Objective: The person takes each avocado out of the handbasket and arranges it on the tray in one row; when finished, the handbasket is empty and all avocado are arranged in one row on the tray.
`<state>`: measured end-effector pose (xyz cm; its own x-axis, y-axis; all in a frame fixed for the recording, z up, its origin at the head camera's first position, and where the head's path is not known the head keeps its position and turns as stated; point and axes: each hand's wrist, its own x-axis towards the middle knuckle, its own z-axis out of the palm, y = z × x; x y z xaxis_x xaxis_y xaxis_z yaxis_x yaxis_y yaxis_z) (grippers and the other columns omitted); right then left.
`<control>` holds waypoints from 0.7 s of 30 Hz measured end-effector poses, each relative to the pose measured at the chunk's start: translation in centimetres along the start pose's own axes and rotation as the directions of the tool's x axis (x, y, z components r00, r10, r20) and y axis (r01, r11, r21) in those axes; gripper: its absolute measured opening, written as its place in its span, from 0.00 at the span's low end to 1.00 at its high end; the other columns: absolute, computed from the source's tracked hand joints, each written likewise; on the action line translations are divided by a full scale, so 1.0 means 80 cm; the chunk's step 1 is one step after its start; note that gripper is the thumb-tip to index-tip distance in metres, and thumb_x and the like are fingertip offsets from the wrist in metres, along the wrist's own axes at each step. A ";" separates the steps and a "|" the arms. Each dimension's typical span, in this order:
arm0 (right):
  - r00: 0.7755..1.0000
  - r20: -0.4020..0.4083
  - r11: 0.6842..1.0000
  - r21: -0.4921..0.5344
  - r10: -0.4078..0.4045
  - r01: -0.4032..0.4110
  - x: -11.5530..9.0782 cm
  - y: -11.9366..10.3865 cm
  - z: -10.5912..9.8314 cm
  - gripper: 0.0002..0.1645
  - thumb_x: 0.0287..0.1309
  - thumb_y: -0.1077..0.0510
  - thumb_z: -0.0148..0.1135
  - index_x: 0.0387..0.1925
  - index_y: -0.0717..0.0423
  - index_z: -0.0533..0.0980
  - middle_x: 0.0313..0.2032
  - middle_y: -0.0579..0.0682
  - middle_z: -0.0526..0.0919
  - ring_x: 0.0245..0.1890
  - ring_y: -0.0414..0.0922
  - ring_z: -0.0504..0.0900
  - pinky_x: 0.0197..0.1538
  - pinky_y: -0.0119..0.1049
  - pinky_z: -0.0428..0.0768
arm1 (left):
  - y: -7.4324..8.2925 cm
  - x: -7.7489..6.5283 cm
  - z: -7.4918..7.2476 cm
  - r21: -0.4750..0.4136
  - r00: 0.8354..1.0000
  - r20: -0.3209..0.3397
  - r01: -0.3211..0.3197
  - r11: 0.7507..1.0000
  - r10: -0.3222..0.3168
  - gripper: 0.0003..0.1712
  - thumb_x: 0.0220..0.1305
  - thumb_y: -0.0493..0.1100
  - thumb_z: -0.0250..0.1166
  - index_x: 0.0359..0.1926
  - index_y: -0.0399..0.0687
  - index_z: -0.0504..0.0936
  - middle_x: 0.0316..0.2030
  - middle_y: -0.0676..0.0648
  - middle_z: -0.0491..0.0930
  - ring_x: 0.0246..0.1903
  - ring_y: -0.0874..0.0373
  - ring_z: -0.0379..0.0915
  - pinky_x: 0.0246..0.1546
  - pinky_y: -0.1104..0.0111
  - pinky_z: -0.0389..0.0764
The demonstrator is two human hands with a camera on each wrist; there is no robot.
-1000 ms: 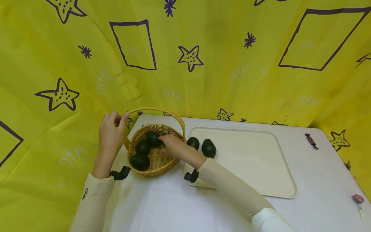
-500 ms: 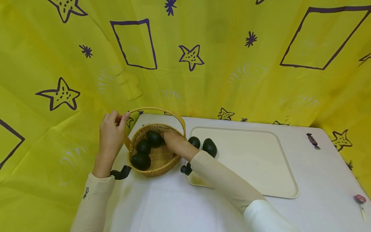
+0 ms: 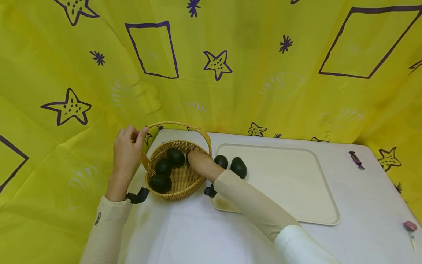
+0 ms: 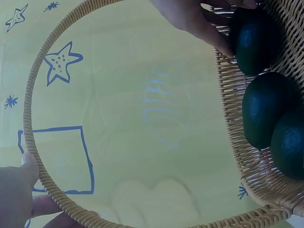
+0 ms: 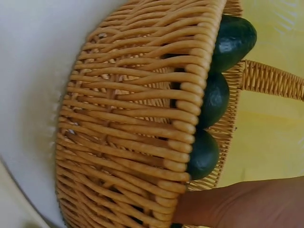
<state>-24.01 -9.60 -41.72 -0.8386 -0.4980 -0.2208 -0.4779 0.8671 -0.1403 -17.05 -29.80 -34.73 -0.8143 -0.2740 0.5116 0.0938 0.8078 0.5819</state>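
Observation:
My left hand (image 3: 126,154) pinches the arched handle (image 3: 184,125) of a wicker basket (image 3: 174,196) on its left side. My right hand (image 3: 202,163) reaches down into the right part of the basket. In the left wrist view its fingers curl about a dark green avocado (image 4: 254,42), which the hand mostly hides from the head camera. Three more avocados lie along the basket's left and back: one at the back (image 3: 175,157), a middle one (image 3: 163,167) and a front one (image 3: 160,183). The right wrist view shows the basket wall (image 5: 123,109), with the fingertips hidden behind it.
A cream tray (image 3: 287,183) lies right of the basket, beneath the right forearm. Two avocados (image 3: 239,167) sit at its left end. Farther right on the white table (image 3: 191,234) are a wrapped candy (image 3: 356,160) and a lollipop (image 3: 410,226). A yellow patterned curtain (image 3: 250,99) hangs behind.
My right hand has gone deeper into the basket, its fingers passing from above the avocados to down around the rightmost one. The left hand keeps its grip on the handle.

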 end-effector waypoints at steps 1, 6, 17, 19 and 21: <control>1.000 -0.007 1.000 -0.019 0.005 -0.005 0.000 -0.001 0.001 0.18 0.79 0.63 0.53 0.63 0.63 0.79 0.61 0.61 0.80 0.58 0.56 0.82 0.56 0.48 0.85 | 0.000 0.000 0.000 0.000 1.000 -0.001 0.000 1.000 0.000 0.29 0.80 0.60 0.57 0.40 0.36 0.79 0.39 0.36 0.76 0.43 0.40 0.74 0.46 0.54 0.71; 1.000 -0.001 0.997 -0.074 0.015 -0.015 0.002 -0.004 0.004 0.21 0.79 0.62 0.54 0.67 0.64 0.76 0.61 0.61 0.77 0.59 0.56 0.80 0.54 0.46 0.86 | 0.000 0.000 0.000 -0.001 1.000 0.000 0.003 1.000 -0.003 0.29 0.80 0.60 0.57 0.40 0.36 0.79 0.39 0.35 0.76 0.44 0.40 0.74 0.47 0.52 0.71; 1.000 -0.008 0.995 0.097 -0.002 0.002 0.010 0.004 0.010 0.19 0.76 0.60 0.61 0.63 0.61 0.77 0.61 0.61 0.75 0.59 0.56 0.79 0.59 0.46 0.82 | -0.001 0.000 0.000 -0.008 1.000 0.008 0.010 1.000 -0.010 0.29 0.81 0.60 0.57 0.41 0.36 0.78 0.40 0.35 0.76 0.44 0.39 0.74 0.47 0.50 0.72; 1.000 -0.013 0.994 0.110 -0.009 0.010 0.010 0.006 0.011 0.21 0.73 0.57 0.66 0.62 0.61 0.78 0.62 0.61 0.75 0.60 0.56 0.79 0.60 0.46 0.82 | -0.001 0.000 0.000 -0.007 1.000 0.007 0.013 1.000 -0.013 0.29 0.81 0.60 0.57 0.41 0.36 0.79 0.40 0.35 0.76 0.44 0.39 0.74 0.47 0.50 0.73; 1.000 -0.008 0.995 0.094 -0.025 0.026 0.011 0.008 0.011 0.27 0.72 0.56 0.67 0.66 0.63 0.75 0.64 0.62 0.74 0.62 0.56 0.79 0.63 0.46 0.81 | -0.001 0.000 0.000 -0.006 1.000 0.007 0.015 1.000 -0.015 0.29 0.80 0.60 0.57 0.41 0.36 0.79 0.40 0.35 0.76 0.44 0.39 0.74 0.47 0.50 0.73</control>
<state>-24.79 -9.49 -42.82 -0.8283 -0.5196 -0.2096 -0.4729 0.8490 -0.2358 -17.05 -29.85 -34.80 -0.8196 -0.2821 0.4987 0.0853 0.8007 0.5930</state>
